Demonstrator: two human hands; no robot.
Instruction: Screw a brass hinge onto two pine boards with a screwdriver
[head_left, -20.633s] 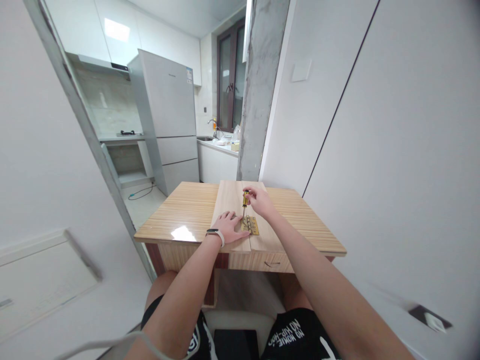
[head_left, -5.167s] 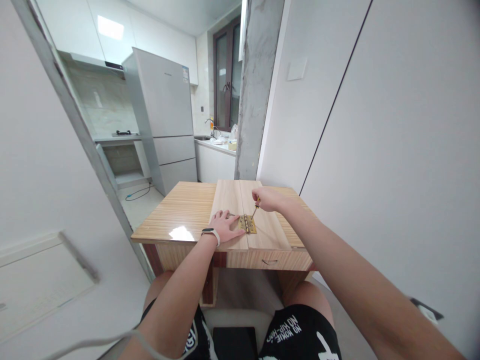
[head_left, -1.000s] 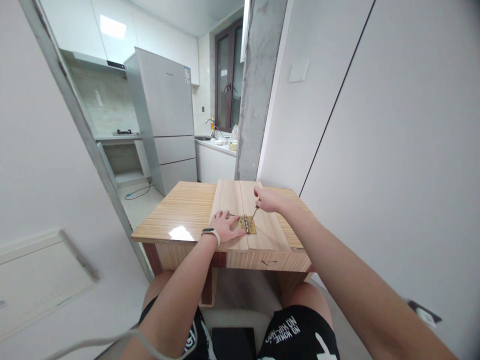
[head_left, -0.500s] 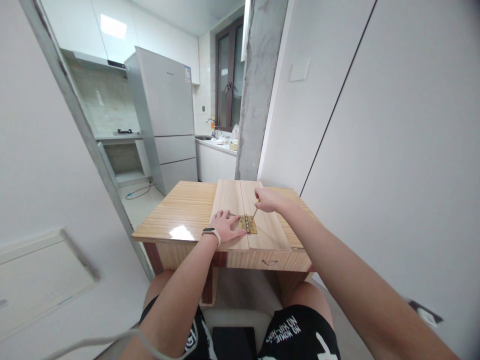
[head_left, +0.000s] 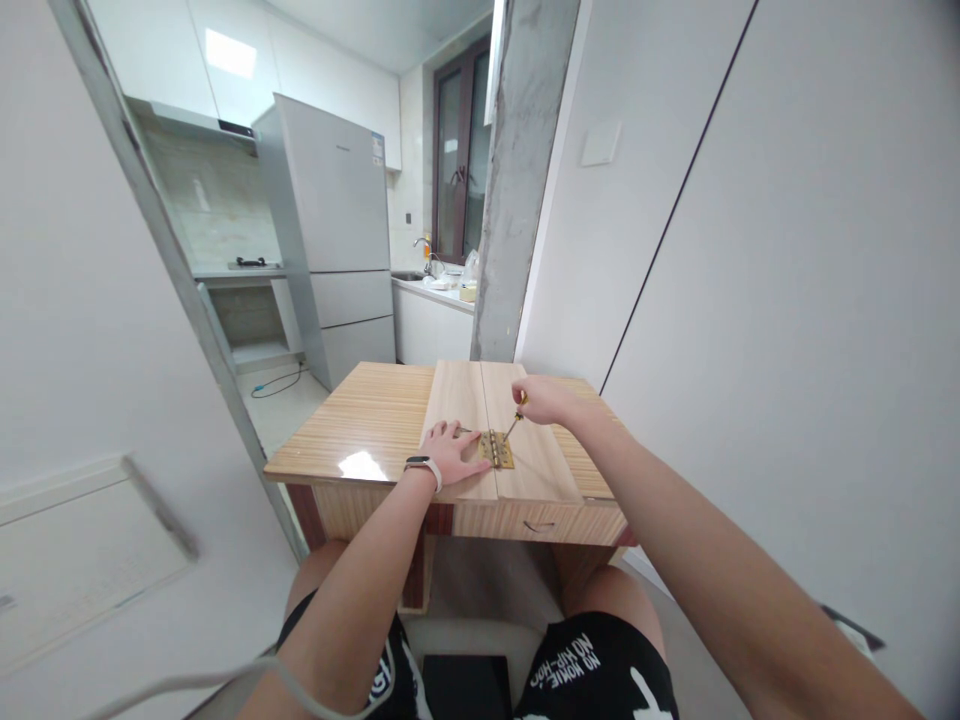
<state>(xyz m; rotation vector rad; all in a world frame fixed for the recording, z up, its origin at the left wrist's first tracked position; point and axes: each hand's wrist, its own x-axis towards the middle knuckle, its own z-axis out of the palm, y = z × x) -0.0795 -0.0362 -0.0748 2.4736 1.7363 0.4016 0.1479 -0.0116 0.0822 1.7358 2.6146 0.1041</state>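
Note:
Two pale wooden boards (head_left: 459,398) lie side by side on a small wooden table (head_left: 367,425). A brass hinge (head_left: 498,450) spans the seam between them. My left hand (head_left: 450,452), a band on its wrist, lies flat on the left board and touches the hinge's left leaf. My right hand (head_left: 541,399) grips a small yellow-handled screwdriver (head_left: 516,416), tilted, with its tip down on the hinge's right leaf.
A white wall stands close on the right and a grey concrete pillar (head_left: 517,180) rises behind the table. Beyond a doorway on the left are a grey fridge (head_left: 337,235), a kitchen counter with a sink (head_left: 431,290) and a window. My knees sit under the table's front edge.
In the oldest frame the screwdriver stood upright over the hinge's left leaf; now it leans over the right leaf. Over the last second my right hand has shifted only slightly; my left hand has stayed put.

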